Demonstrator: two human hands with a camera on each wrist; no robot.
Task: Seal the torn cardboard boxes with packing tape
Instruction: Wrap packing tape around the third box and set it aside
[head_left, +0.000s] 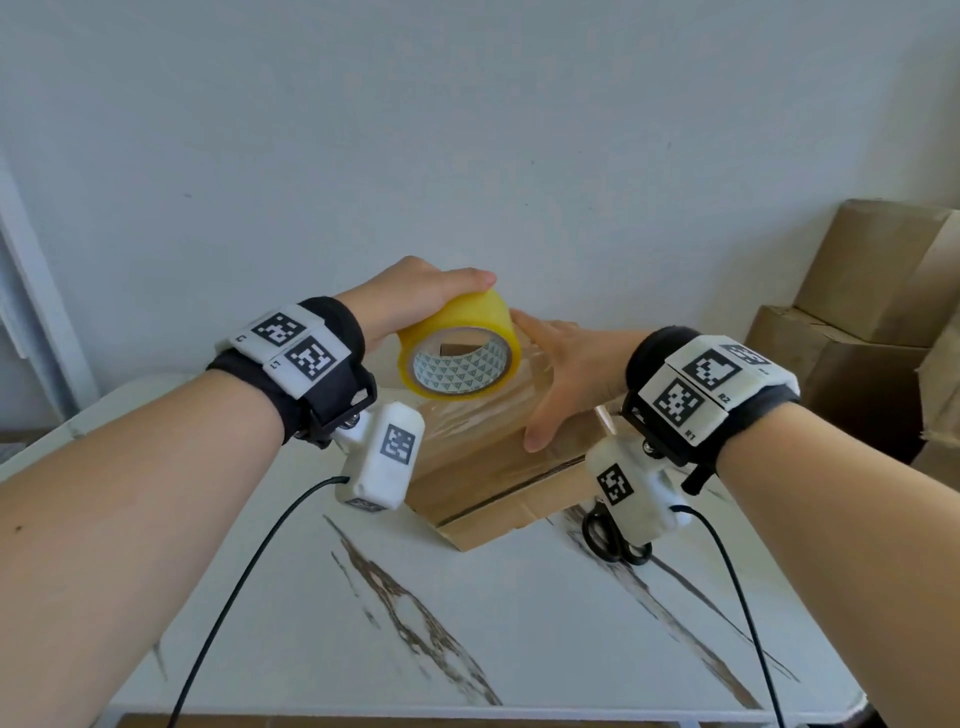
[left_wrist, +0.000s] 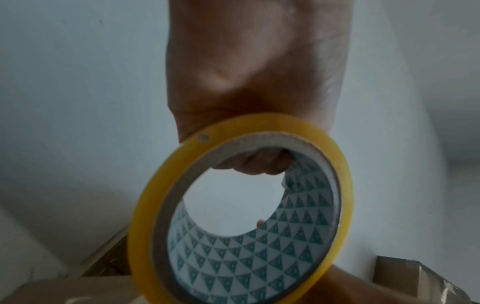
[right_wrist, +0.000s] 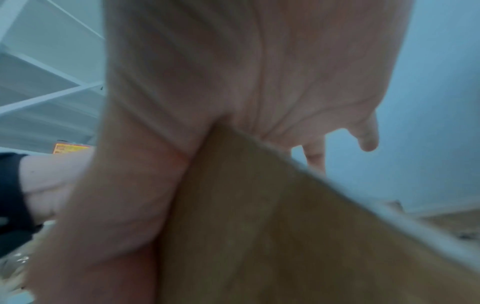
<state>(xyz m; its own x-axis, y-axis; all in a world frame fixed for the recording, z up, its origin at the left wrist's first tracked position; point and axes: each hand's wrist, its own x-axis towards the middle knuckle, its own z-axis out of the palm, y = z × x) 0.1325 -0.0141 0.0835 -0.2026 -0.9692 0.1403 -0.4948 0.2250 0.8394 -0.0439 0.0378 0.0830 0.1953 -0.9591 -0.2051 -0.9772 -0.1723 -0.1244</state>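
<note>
A small cardboard box (head_left: 498, 493) sits on the marble-patterned table (head_left: 467, 649), its top covered with shiny clear tape. My left hand (head_left: 415, 296) grips a yellow roll of packing tape (head_left: 460, 345) just above the box's far left side; its fingers curl through the core in the left wrist view, around the tape roll (left_wrist: 241, 216). My right hand (head_left: 566, 374) lies flat with straight fingers on the box top, pressing the tape down. In the right wrist view the palm of the right hand (right_wrist: 233, 82) rests on the blurred box (right_wrist: 259, 236).
Black-handled scissors (head_left: 613, 540) lie on the table right of the box, partly under my right wrist camera. Stacked cardboard boxes (head_left: 862, 322) stand at the back right against the white wall. Cables hang from both wrists toward the table's near edge.
</note>
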